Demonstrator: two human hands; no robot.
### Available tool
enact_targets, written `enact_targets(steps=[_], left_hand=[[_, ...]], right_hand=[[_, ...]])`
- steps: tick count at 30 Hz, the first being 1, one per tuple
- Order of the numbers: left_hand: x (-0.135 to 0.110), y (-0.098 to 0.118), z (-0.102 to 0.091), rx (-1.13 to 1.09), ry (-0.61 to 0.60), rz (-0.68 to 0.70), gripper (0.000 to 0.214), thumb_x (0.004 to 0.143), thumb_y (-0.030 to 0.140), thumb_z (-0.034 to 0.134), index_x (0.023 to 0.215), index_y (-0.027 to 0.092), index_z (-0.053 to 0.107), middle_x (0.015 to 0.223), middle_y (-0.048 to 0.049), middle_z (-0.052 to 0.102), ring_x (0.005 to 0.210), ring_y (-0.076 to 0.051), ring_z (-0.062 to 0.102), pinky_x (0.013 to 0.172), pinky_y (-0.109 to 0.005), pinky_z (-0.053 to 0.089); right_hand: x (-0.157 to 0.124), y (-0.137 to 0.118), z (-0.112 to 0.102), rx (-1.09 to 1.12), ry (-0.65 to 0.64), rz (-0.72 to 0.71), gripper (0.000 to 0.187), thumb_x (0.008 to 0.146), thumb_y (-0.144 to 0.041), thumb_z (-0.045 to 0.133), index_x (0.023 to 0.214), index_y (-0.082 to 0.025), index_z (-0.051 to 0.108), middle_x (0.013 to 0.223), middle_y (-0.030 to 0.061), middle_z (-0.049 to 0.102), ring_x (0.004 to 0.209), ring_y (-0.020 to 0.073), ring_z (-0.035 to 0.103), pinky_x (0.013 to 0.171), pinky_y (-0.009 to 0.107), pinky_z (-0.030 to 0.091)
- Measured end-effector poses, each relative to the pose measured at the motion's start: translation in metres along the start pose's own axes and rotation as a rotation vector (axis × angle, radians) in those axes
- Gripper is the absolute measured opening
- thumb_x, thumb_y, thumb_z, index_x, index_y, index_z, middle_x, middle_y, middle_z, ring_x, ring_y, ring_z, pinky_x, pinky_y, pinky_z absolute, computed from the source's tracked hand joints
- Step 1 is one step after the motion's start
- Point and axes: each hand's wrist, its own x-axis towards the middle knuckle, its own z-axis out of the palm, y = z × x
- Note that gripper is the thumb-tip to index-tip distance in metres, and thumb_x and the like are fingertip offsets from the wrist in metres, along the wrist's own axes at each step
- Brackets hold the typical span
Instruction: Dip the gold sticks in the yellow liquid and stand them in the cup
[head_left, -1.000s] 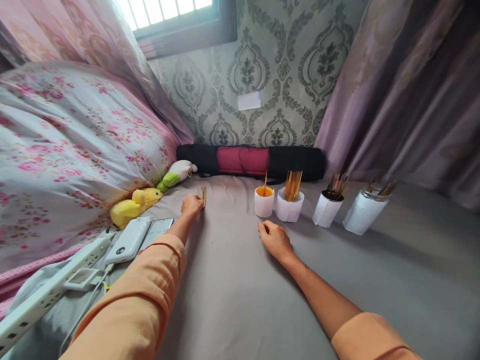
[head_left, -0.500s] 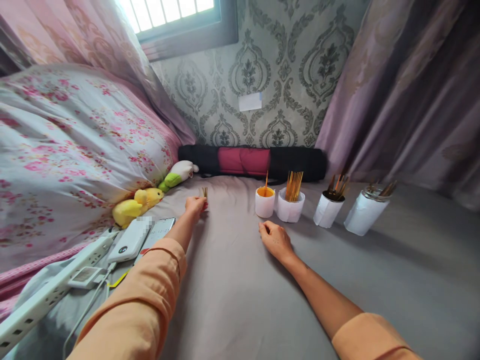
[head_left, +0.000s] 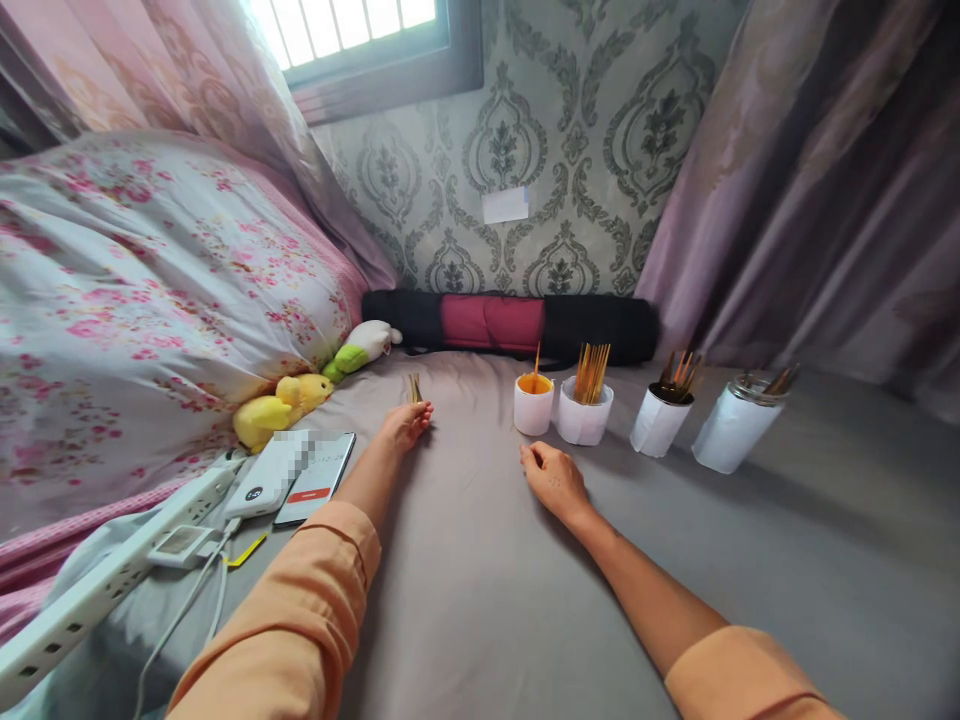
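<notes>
My left hand (head_left: pixel 407 423) lies on the grey sheet (head_left: pixel 480 600) with its fingers stretched forward. Its fingertips reach a small bundle of thin tan sticks (head_left: pixel 413 387) lying just beyond them. My right hand (head_left: pixel 553 480) rests on the sheet with its fingers loosely curled under and nothing in them. Just past it stand a white cup of orange liquid (head_left: pixel 533 405) with one stick in it and a white cup (head_left: pixel 584 418) packed with tan sticks. Further right are a third white cup (head_left: pixel 659 422) and a paper-wrapped jar (head_left: pixel 731 432), both holding darker sticks.
A black and red bolster (head_left: pixel 510 325) lies against the patterned wall. A floral duvet (head_left: pixel 150 280) is heaped on the left, with a yellow plush toy (head_left: pixel 281 405) and a green and white one (head_left: pixel 360 345). A phone (head_left: pixel 315 478), power bank (head_left: pixel 268 475) and power strip (head_left: pixel 112 580) lie near my left arm.
My left hand held the small bundle of sticks upright in a pinch; its fingers are now stretched out and the sticks lie past the fingertips. My right hand has stayed put.
</notes>
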Motion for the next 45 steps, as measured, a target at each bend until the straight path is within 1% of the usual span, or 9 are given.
enact_targets(steps=[8,13,22,27,33,37,45], left_hand=[[-0.012,-0.009,0.002,-0.13,-0.053,0.005,0.012,0.069,-0.004,0.055,0.072,0.007,0.059,0.062,-0.0029,0.058,0.044,-0.003,0.05,0.043,-0.013,0.041],[-0.019,-0.017,0.007,-0.18,-0.056,0.028,0.01,0.07,-0.002,0.056,0.072,0.007,0.059,0.063,-0.0033,0.058,0.045,-0.003,0.05,0.042,-0.012,0.039],[-0.042,-0.033,0.023,-0.242,-0.098,0.04,0.008,0.073,0.002,0.056,0.077,0.007,0.061,0.067,-0.0048,0.06,0.05,-0.004,0.052,0.045,-0.014,0.041],[-0.055,-0.043,0.033,-0.27,-0.15,0.049,0.008,0.073,0.006,0.057,0.08,0.008,0.062,0.068,-0.0062,0.061,0.052,-0.005,0.053,0.046,-0.015,0.041],[-0.074,-0.051,0.044,-0.265,-0.209,0.075,0.013,0.071,0.01,0.061,0.083,0.008,0.062,0.07,-0.006,0.062,0.053,-0.006,0.053,0.048,-0.017,0.04],[-0.087,-0.056,0.049,-0.245,-0.241,0.107,0.021,0.066,0.017,0.066,0.085,0.009,0.063,0.072,-0.006,0.062,0.055,-0.007,0.053,0.05,-0.018,0.04],[-0.101,-0.065,0.057,-0.153,-0.279,0.141,0.029,0.063,0.024,0.068,0.088,0.009,0.064,0.073,-0.0067,0.063,0.055,-0.008,0.052,0.05,-0.02,0.039]], right_hand=[[0.001,0.001,0.001,-0.003,0.006,-0.013,0.033,0.086,-0.039,0.037,0.071,-0.021,0.059,0.066,0.0022,0.063,0.062,0.0128,0.053,0.052,0.022,0.025],[0.002,0.002,0.001,-0.013,-0.001,-0.003,0.033,0.086,-0.04,0.037,0.072,-0.021,0.061,0.068,0.0033,0.065,0.063,0.0136,0.054,0.053,0.023,0.026],[0.001,0.002,0.001,0.017,-0.005,-0.004,0.032,0.086,-0.039,0.037,0.073,-0.022,0.061,0.071,0.0034,0.066,0.069,0.0146,0.057,0.055,0.023,0.029],[0.0,0.002,0.001,0.041,-0.004,-0.019,0.032,0.086,-0.039,0.036,0.072,-0.022,0.06,0.072,0.0028,0.066,0.069,0.0142,0.058,0.057,0.022,0.03],[0.002,0.003,0.002,0.06,0.005,-0.015,0.031,0.085,-0.039,0.038,0.074,-0.022,0.061,0.073,0.0028,0.067,0.072,0.0148,0.059,0.059,0.022,0.032],[0.003,0.004,0.002,0.072,0.007,-0.019,0.031,0.085,-0.039,0.038,0.076,-0.022,0.062,0.072,0.0024,0.067,0.069,0.0142,0.058,0.059,0.022,0.034],[0.003,0.003,0.0,0.098,-0.001,-0.03,0.031,0.085,-0.039,0.038,0.078,-0.022,0.063,0.068,0.0021,0.065,0.064,0.0141,0.057,0.059,0.022,0.035]])
